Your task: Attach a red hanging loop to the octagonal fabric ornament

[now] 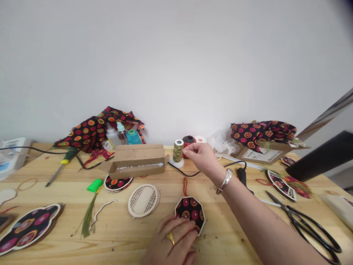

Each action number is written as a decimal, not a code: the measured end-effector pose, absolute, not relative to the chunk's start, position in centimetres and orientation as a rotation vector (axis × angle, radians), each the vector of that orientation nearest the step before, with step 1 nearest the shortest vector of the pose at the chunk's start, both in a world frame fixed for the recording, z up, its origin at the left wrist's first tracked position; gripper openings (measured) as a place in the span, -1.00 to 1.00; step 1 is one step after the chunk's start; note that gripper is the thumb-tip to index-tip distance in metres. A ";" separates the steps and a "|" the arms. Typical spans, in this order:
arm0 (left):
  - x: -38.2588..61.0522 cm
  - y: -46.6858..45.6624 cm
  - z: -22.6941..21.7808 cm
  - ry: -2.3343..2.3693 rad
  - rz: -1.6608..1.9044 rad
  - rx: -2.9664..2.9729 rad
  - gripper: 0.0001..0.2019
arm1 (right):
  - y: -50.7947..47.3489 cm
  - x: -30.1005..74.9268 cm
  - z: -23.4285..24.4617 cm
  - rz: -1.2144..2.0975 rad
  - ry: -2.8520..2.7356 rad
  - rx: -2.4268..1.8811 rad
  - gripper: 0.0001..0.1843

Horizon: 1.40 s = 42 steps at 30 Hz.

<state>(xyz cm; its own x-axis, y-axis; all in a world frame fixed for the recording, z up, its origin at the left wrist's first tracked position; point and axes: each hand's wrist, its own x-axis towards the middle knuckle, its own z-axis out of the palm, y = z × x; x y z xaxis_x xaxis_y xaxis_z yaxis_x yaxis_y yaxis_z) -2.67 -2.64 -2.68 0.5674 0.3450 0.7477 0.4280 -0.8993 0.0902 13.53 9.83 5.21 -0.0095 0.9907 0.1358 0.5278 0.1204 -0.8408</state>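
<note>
My left hand (173, 239) lies over the lower left of an octagonal ornament (190, 209), its fingers together and curved across the piece. Dark patterned fabric fills the ornament's pale wooden frame, and a red cord loop (185, 187) extends from its top. Farther back, my right hand (202, 158) reaches up with thumb and forefinger pinched beside a spool of olive-gold thread (178, 151). What the pinch holds, if anything, is too small to make out. Behind those fingers stand a red thread spool (189, 141) and a white spool (200, 139).
An open cardboard box (138, 165) stands left of the spools. Nearer are a round wooden frame (143, 200) and a green tassel (89, 217). Black scissors (306, 224) lie at right by a black cable tool (242, 176). A screwdriver (62, 165) rests at left.
</note>
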 end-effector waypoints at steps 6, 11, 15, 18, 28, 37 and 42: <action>-3.7 -3.2 -1.5 -0.924 -1.208 -2.753 -0.77 | 9.1 13.7 8.0 0.978 -1.439 -1.310 -0.80; -4.2 -2.7 0.2 -1.185 -1.144 -2.691 -0.76 | 8.1 14.2 10.1 1.145 -1.314 -1.126 -0.79; -4.6 -0.8 1.3 -1.429 -1.059 -2.645 -0.74 | 7.1 14.9 12.2 1.249 -1.217 -0.919 -0.79; -4.8 0.6 2.2 -1.633 -1.103 -2.683 -0.73 | 6.2 15.4 13.9 1.266 -1.187 -0.847 -0.81; -2.7 5.5 3.8 -1.684 -1.075 -2.589 -0.53 | 4.5 15.7 15.1 1.205 -1.233 -0.795 -0.82; -1.5 12.1 8.3 -1.376 -0.716 -2.799 -0.64 | 2.2 17.1 13.1 1.278 -1.322 -0.700 -0.84; -0.9 12.5 7.5 -1.301 -0.547 -2.879 -0.66 | 0.1 17.6 12.0 1.440 -1.239 -0.618 -0.85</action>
<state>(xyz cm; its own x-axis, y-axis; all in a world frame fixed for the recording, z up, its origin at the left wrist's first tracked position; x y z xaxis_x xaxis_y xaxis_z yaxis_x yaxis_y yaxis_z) -0.86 12.46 7.47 0.6131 0.7388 0.2797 0.7167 -0.6691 0.1967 17.61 0.05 11.95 -0.2788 0.9275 0.2490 -0.3845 0.1297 -0.9139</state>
